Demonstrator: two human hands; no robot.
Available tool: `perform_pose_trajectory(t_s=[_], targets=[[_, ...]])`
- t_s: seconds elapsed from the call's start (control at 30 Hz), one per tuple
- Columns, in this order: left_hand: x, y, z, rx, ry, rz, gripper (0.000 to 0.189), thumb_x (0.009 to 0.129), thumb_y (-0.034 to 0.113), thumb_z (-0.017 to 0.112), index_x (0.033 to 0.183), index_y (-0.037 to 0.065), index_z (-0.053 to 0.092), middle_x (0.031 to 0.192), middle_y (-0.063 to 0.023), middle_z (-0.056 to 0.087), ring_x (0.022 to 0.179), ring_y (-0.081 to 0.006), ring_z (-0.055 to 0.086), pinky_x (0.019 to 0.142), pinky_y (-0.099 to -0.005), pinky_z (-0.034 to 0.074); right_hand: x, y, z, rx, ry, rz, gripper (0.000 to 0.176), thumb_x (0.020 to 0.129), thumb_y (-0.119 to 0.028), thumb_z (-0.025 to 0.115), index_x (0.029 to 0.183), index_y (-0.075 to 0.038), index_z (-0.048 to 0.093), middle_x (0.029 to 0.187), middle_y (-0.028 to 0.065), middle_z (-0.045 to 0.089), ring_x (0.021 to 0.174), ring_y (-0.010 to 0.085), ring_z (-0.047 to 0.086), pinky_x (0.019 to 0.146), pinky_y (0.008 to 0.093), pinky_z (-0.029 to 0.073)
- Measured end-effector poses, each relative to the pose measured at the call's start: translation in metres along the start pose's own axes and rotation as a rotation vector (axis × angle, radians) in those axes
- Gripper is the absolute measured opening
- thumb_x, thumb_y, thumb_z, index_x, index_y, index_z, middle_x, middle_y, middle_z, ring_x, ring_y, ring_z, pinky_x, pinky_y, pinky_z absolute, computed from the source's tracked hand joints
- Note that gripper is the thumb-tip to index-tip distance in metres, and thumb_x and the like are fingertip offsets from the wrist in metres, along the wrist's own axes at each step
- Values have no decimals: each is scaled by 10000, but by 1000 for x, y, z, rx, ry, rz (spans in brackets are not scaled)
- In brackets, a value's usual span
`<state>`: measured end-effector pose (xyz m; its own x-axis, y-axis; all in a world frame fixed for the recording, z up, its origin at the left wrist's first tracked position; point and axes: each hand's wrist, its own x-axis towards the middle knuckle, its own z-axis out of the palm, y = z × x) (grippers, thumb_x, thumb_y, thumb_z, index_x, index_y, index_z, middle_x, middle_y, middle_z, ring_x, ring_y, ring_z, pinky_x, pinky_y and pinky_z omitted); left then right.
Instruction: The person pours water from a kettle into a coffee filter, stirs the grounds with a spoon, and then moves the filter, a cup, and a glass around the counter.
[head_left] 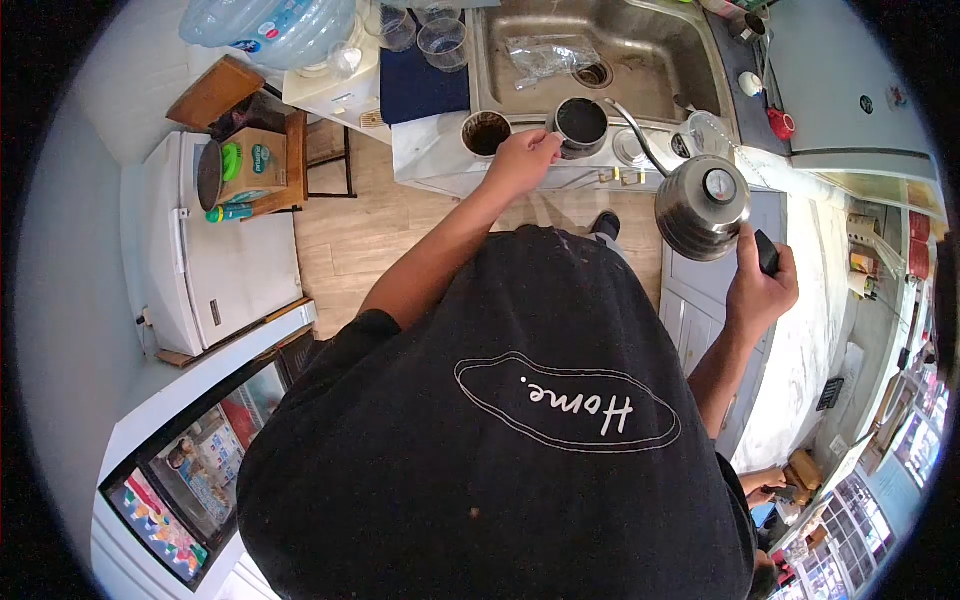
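Note:
My right hand point(760, 280) is wrapped round the black handle of a steel gooseneck kettle point(690, 205) with a round dial on its lid. The kettle is held in front of the counter, its thin spout reaching toward a metal mug point(581, 122). My left hand point(528, 160) has its fingers closed at the side of that mug, where its handle appears to be. Dark contents fill the mug's inside. Just left of it stands a second cup point(486, 134) with a brown, stained-looking interior. Whether water leaves the spout cannot be made out.
Behind the mugs is a steel sink point(660, 60) holding a clear plastic bag point(550, 60). Clear plastic cups point(443, 45) stand on a dark mat point(425, 95). A white chest freezer point(240, 270) is at left. Another person's hands point(765, 485) show at lower right.

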<state>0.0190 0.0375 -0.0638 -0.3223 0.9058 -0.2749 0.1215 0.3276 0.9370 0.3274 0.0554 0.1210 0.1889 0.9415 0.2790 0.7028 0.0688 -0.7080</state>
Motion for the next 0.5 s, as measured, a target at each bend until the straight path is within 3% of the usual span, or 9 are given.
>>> perform_pose_trajectory(t_s=[0.27, 0.37, 0.5], targets=[[-2, 3, 0, 16, 7, -9, 424, 946, 396, 577, 866, -4, 694, 780, -96, 701, 702, -167, 637, 678, -323, 491, 0, 0, -1, 29, 0, -24, 323, 798, -241, 839, 722, 8, 649, 593, -10, 573, 566, 72, 475, 535, 251, 391], [-3, 6, -1, 4, -34, -46, 381, 990, 343, 575, 905, -17, 668, 823, -51, 666, 762, -127, 619, 735, -281, 511, -1, 2, 1, 67, 16, -31, 315, 802, -213, 849, 705, -25, 615, 606, -72, 485, 566, 40, 391, 514, 214, 326], [2, -6, 2, -26, 6, -9, 417, 948, 392, 577, 874, 0, 695, 788, -86, 703, 719, -158, 645, 688, -315, 491, -1, 0, 0, 51, 16, -40, 318, 801, -219, 845, 707, -12, 624, 603, -50, 513, 567, 51, 417, 521, 226, 347]])
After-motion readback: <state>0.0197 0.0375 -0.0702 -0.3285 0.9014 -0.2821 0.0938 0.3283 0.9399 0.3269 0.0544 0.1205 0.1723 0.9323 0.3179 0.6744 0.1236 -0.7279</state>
